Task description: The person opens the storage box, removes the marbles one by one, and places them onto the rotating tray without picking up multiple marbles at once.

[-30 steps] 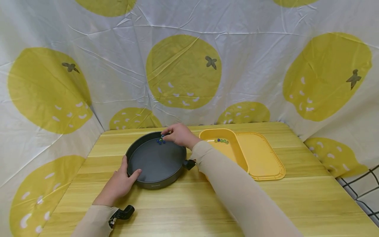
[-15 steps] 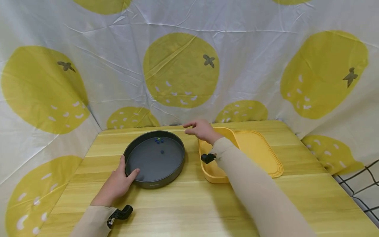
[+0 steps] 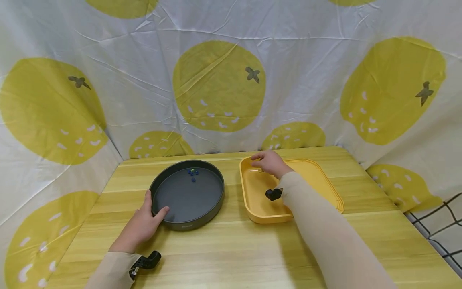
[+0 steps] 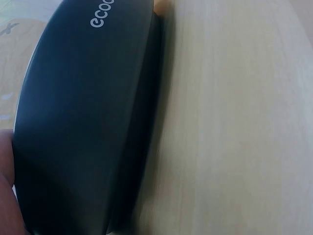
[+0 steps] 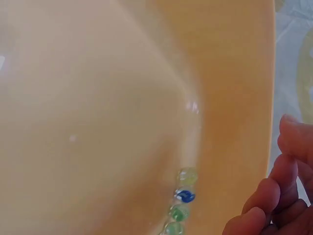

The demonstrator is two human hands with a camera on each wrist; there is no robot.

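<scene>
My left hand (image 3: 138,226) holds the round dark pan (image 3: 187,204) at its left rim, thumb over the inside, fingers along the outer wall. Toward the pan's far side lie several glass marbles (image 3: 193,180), mostly blue with a greenish one among them. My right hand (image 3: 270,162) is over the far end of the yellow tub (image 3: 268,219), fingers loosely bent and nothing between them. Below it in the right wrist view, a yellow marble (image 5: 188,175), a blue marble (image 5: 185,196) and green marbles (image 5: 179,212) line the tub's end wall.
A flat yellow lid (image 3: 317,180) lies to the right of the tub, partly behind my right sleeve (image 3: 321,216). The wooden table (image 3: 216,257) ends at a fruit-patterned curtain (image 3: 220,88). Black wire mesh (image 3: 444,228) stands off the right edge.
My right hand has let go of a blue marble in the pan and moved right, over the tub. That marble has rolled closer to the others. The left hand has stayed on the pan.
</scene>
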